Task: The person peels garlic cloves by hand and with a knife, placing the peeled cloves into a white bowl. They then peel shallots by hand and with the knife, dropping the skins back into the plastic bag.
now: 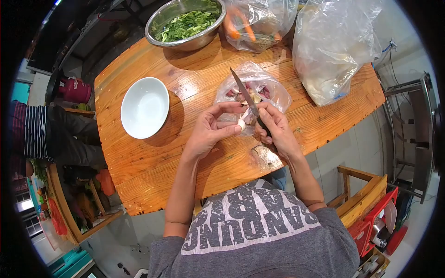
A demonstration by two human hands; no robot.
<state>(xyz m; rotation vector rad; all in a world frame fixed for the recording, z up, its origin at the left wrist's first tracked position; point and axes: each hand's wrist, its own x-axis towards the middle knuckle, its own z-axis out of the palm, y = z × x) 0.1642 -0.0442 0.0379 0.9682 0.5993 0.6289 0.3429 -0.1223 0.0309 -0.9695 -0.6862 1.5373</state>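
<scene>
Orange-brown wood makes up the table (139,171) before us, and over its near middle we work with both hands just beside each other. Our left hand (211,127) pinches a pale garlic clove (241,124) between thumb and fingers, held just left of our right hand (277,127). That right hand is curled around the dark handle of a knife (244,91), whose blade tilts toward the far side and slightly left. We cannot quite tell whether the upper fingers of the left hand touch the blade, since the two overlap at this size. Under and beyond our hands lies an open clear bag (279,91) with more cloves (257,98) in it, some whitish and some reddish-purple. To the left, well apart from the bag, we see a white bowl (145,107). At the far left edge stands a metal bowl (201,41) of chopped greens (185,25), and just right of it a see-through bag of carrots (249,31). Farther right sits a bigger plastic bag (336,51) with pale contents. Off the table's left side we have another person in a striped top (35,127), near a red cylinder (75,89); a wooden stool (366,200) stands at the near right.
</scene>
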